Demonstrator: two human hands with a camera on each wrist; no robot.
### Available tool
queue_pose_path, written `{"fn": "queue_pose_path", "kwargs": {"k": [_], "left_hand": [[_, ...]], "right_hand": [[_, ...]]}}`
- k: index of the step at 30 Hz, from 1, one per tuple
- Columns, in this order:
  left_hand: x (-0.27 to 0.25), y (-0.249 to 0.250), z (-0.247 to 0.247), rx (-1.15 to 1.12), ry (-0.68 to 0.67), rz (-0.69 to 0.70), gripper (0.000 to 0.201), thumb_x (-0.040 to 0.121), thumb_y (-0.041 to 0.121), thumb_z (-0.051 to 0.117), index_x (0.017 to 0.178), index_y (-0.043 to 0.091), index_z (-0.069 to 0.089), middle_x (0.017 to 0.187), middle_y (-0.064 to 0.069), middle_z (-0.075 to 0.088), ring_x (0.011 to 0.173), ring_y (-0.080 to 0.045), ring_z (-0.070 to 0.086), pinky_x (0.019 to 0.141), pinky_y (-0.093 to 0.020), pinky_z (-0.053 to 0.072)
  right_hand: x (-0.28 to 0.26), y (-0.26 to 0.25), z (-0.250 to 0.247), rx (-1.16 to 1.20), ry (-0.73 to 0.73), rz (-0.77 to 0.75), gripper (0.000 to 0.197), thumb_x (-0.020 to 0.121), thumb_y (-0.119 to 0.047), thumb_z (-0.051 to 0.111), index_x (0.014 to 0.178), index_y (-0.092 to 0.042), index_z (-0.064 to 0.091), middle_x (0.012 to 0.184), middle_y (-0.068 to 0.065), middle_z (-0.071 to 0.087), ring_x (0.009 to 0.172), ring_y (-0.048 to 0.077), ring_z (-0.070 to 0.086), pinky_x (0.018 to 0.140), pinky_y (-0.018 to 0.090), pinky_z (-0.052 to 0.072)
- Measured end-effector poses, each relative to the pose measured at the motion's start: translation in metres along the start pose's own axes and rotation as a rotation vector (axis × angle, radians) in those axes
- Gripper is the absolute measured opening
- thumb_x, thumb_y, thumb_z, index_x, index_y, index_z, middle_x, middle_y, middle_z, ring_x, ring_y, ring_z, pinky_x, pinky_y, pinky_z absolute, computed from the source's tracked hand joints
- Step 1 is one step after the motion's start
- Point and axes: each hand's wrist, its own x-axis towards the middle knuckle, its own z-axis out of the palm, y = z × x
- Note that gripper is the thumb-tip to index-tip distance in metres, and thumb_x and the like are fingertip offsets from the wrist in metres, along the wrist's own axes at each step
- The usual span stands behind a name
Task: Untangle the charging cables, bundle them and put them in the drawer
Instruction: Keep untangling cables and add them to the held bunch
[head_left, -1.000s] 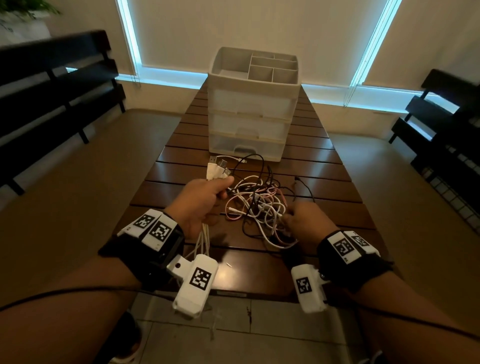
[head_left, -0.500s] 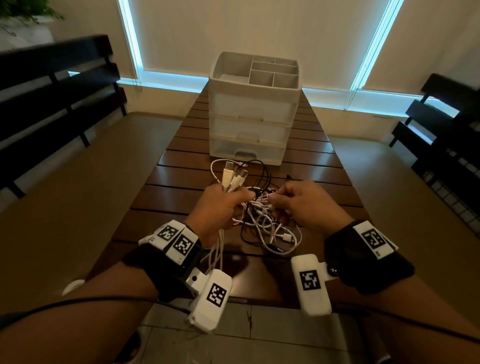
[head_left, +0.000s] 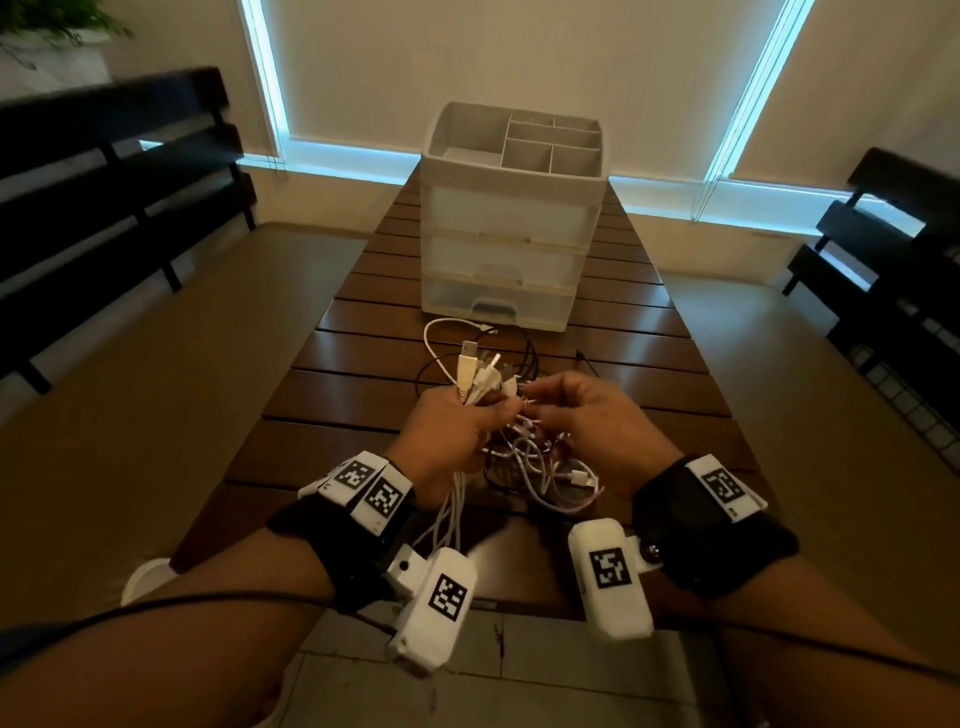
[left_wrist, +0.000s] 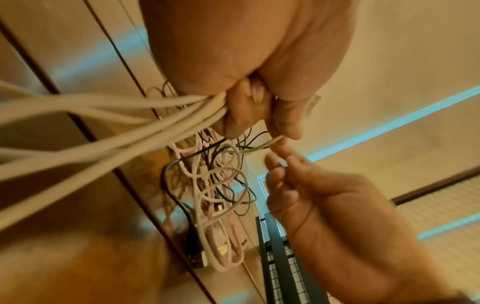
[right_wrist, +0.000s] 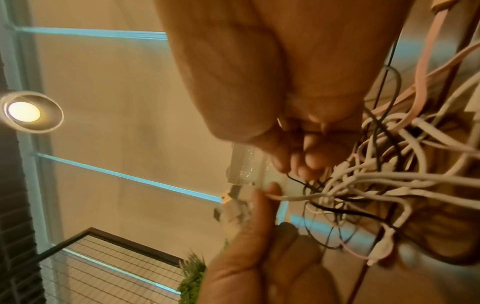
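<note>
My left hand (head_left: 467, 426) grips a bunch of white cables (left_wrist: 166, 115); their USB plugs (head_left: 474, 371) stick up out of the fist. My right hand (head_left: 566, 410) meets it from the right, its fingertips (right_wrist: 298, 168) pinching a thin cable end next to the left thumb. Below both hands hangs and lies the tangle of white, pink and black cables (head_left: 540, 473), also seen in the left wrist view as a tangle (left_wrist: 215, 195). The white drawer unit (head_left: 511, 218) stands behind, its drawers shut.
The slatted wooden table (head_left: 363, 395) is narrow, with floor on both sides. A white cable loop (head_left: 441, 332) lies just before the bottom drawer (head_left: 498, 306). Dark benches stand at the left (head_left: 104, 171) and right (head_left: 893, 249).
My right hand left the near right side of the tangle and rose to meet the left hand. Both hands moved up and forward, pulling the tangle together beneath them.
</note>
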Motion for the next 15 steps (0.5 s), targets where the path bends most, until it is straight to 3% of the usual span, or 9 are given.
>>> {"fn": "queue_pose_path", "kwargs": {"k": [2,4,7,10,12,15], "left_hand": [[0.002,0.000,-0.003,-0.107,-0.019,-0.040,0.008,0.091,0.016,0.065,0.094,0.010,0.066,0.067,-0.001,0.057,0.046,-0.008,0.049,0.038,-0.020,0.036],[0.002,0.000,-0.003,-0.152,-0.028,-0.045,0.013,0.094,0.019,0.059,0.096,0.007,0.064,0.058,0.001,0.051,0.041,-0.007,0.039,0.038,-0.021,0.029],[-0.001,-0.001,0.001,-0.184,-0.028,-0.046,0.021,0.099,0.023,0.051,0.100,0.005,0.060,0.046,0.006,0.052,0.033,-0.003,0.040,0.035,-0.018,0.029],[-0.001,-0.002,0.005,-0.181,0.022,-0.048,0.023,0.099,0.028,0.052,0.089,0.009,0.059,0.051,0.005,0.055,0.035,-0.003,0.046,0.032,-0.016,0.033],[0.002,-0.003,0.005,-0.127,0.098,-0.058,0.028,0.098,0.031,0.052,0.078,0.012,0.057,0.059,0.002,0.055,0.041,-0.006,0.049,0.034,-0.016,0.035],[0.005,-0.007,0.005,-0.145,0.169,-0.084,0.030,0.099,0.032,0.051,0.075,0.014,0.055,0.062,0.001,0.051,0.041,-0.006,0.046,0.034,-0.016,0.032]], "right_hand": [[0.000,0.008,0.005,-0.186,-0.074,-0.033,0.022,0.094,-0.011,0.057,0.110,-0.024,0.063,0.107,-0.004,0.066,0.091,0.012,0.065,0.068,0.020,0.053],[0.001,0.013,0.013,-0.235,-0.076,-0.070,0.021,0.094,-0.015,0.058,0.112,-0.024,0.064,0.107,-0.007,0.066,0.094,0.008,0.065,0.072,0.018,0.053],[0.004,0.016,0.020,-0.289,-0.036,-0.154,0.020,0.093,-0.017,0.061,0.112,-0.020,0.064,0.105,-0.005,0.067,0.096,0.008,0.065,0.081,0.020,0.053],[0.004,0.018,0.027,-0.302,-0.099,-0.166,0.018,0.093,-0.017,0.060,0.110,-0.025,0.060,0.098,-0.007,0.066,0.086,0.005,0.065,0.066,0.010,0.051],[0.005,0.022,0.032,-0.328,-0.108,-0.156,0.014,0.094,-0.022,0.058,0.107,-0.024,0.060,0.096,-0.004,0.068,0.084,0.010,0.066,0.072,0.018,0.054],[0.011,0.023,0.034,-0.400,-0.096,-0.123,0.009,0.094,-0.028,0.058,0.101,-0.024,0.061,0.093,-0.002,0.069,0.087,0.013,0.066,0.084,0.035,0.055]]}}
